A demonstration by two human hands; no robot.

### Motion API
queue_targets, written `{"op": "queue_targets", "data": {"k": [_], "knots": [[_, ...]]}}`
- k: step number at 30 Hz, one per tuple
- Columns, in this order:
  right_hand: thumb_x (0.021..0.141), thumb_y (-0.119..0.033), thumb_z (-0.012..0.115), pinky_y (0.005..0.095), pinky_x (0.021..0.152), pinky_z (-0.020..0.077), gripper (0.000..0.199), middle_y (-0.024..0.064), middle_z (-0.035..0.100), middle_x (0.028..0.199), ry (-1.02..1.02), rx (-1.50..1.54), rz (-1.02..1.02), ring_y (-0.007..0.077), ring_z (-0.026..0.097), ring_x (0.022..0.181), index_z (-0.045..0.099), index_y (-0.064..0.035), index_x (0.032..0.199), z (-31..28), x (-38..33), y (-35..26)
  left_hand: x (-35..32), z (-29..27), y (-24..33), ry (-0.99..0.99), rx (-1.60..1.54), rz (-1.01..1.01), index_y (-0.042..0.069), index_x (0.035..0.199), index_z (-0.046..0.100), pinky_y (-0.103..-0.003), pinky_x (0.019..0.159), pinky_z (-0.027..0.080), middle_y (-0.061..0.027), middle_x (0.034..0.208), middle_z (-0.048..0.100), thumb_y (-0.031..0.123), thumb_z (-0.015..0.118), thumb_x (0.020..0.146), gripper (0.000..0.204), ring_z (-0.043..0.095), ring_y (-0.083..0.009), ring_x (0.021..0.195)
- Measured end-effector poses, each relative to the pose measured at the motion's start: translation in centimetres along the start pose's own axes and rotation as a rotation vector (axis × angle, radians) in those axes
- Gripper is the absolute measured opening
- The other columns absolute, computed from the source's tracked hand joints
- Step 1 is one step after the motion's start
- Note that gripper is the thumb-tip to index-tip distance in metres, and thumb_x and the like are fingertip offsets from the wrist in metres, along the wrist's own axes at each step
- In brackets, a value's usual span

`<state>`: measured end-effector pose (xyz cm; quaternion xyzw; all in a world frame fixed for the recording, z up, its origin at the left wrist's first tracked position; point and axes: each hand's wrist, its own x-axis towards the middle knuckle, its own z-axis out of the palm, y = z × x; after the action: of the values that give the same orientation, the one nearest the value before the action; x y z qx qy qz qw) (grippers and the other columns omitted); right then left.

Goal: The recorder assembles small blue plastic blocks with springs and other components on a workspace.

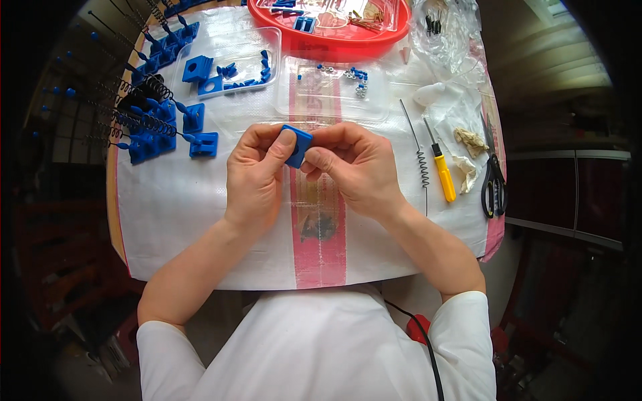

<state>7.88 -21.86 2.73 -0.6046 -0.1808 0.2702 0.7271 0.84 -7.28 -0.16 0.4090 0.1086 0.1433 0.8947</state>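
My left hand [257, 175] is closed on a small blue plastic block [299, 148], thumb on its face and fingers behind. The block is tilted, and a dark round opening shows in it beside the thumb. At its right edge, my right hand [361, 167] has thumb and fingers pinched together. Whatever lies between those right fingertips is hidden. Both hands are over the middle of the table, above the pink stripe of the white woven sheet [194, 234].
Blue blocks with coiled wires [150, 130] crowd the left. Behind are a clear tray of blue parts [271, 83], a clear lid with small parts [291, 100] and a red basin [321, 47]. Rightward lie a spring wire [422, 167], a yellow screwdriver [444, 175] and scissors [493, 187].
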Motion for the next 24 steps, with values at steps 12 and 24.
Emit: {"op": "queue_targets", "data": {"k": [12,24], "knots": [[0.094,-0.013,0.065,0.0246,0.059,0.0562,0.018,0.0092,0.068,0.082,-0.032,0.108,0.151,0.0121,0.066,0.068,0.063,0.0039,0.1,-1.4,0.6,-0.1,0.5,-0.1,1.3,0.047,0.185,-0.188,0.001,0.099,0.062,-0.024,0.064,0.052,-0.0071,0.087,0.068,0.012,0.071,0.09,0.016,0.065,-0.0103,0.076],[0.094,-0.013,0.065,0.0238,0.06,0.0553,0.017,0.0079,0.068,0.083,-0.038,0.0,0.065,0.0106,0.065,0.068,0.064,0.003,0.1,-2.3,0.5,-0.1,0.7,-0.2,2.1,-0.104,0.376,-0.143,-0.001,0.105,0.065,-0.022,0.063,0.054,-0.0077,0.092,0.07,0.013,0.071,0.09,0.021,0.065,-0.0092,0.08]]}}
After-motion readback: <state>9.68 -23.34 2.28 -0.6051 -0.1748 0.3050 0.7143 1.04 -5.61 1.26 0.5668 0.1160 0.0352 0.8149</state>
